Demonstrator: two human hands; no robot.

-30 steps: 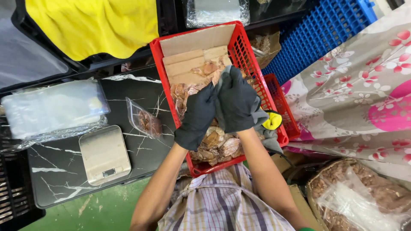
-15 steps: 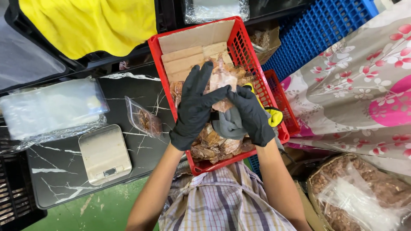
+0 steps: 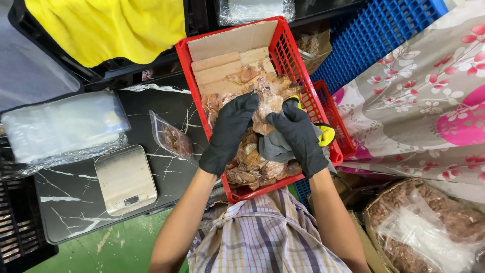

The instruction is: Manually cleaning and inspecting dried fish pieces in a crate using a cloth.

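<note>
— What does the place look like from above?

— A black marble-patterned surface point(image 3: 76, 197) sits over a green floor point(image 3: 126, 247), crowded by crates. A red plastic basket point(image 3: 290, 55) rests on its right end, lined at the far side with brown cardboard point(image 3: 227, 48). Behind it a black crate point(image 3: 20, 20) holds a yellow cloth point(image 3: 106, 28), and a blue crate point(image 3: 374, 35) stands off to the right beside a flowered fabric point(image 3: 419, 96).

— And the hands?

— Both wear black gloves and are over the basket. The left hand point(image 3: 227, 134) lies palm-down on the heap of brown dried pieces point(image 3: 250, 164), fingers point(image 3: 245, 103) held close together and slightly curled over them. The right hand point(image 3: 298, 136) holds a translucent bag of the same brown pieces point(image 3: 268, 103), its fingers bent around the bag's lower edge; the bag is lifted just above the heap, in the middle of the basket. A grey and yellow glove point(image 3: 326, 134) lies under the right wrist at the basket's rim.

— Anything else on the surface?

— A small filled clear pouch point(image 3: 172, 136) just left of the basket, a silver digital scale point(image 3: 125, 179) near the front edge, and a stack of empty clear bags point(image 3: 60, 124) to the far left. At lower right, a big open sack of brown pieces point(image 3: 429, 227).
</note>
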